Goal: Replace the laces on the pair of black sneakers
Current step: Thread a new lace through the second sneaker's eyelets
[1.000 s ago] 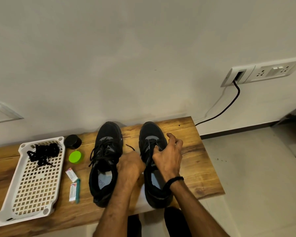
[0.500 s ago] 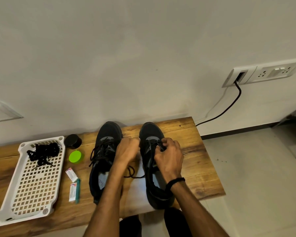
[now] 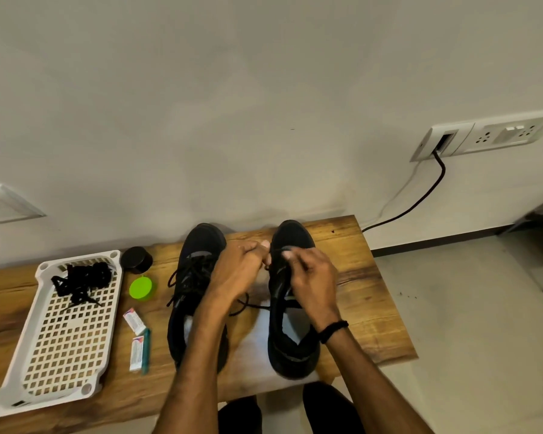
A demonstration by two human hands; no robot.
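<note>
Two black sneakers stand side by side on the wooden table (image 3: pixel 358 277), toes toward the wall. The left sneaker (image 3: pixel 195 277) is laced, its lace ends hanging loose. Over the front of the right sneaker (image 3: pixel 290 349), my left hand (image 3: pixel 239 270) pinches a black lace at the sneaker's inner edge. A loop of that lace (image 3: pixel 245 305) lies on the table between the shoes. My right hand (image 3: pixel 308 277), fingers curled, pinches the lace at the eyelets. The eyelets are hidden under my fingers.
At the left stands a white perforated tray (image 3: pixel 66 346) with a bundle of black laces (image 3: pixel 82 280) in its far end. Beside it lie a black round tin (image 3: pixel 137 260), a green lid (image 3: pixel 142 288), two small packets (image 3: pixel 137 339) and a teal pen. A wall socket with a black cable (image 3: pixel 420 198) sits right.
My left hand moved up from the gap between the shoes to the right sneaker's toe end, drawing the lace out. My right hand's fingers closed down onto the eyelets.
</note>
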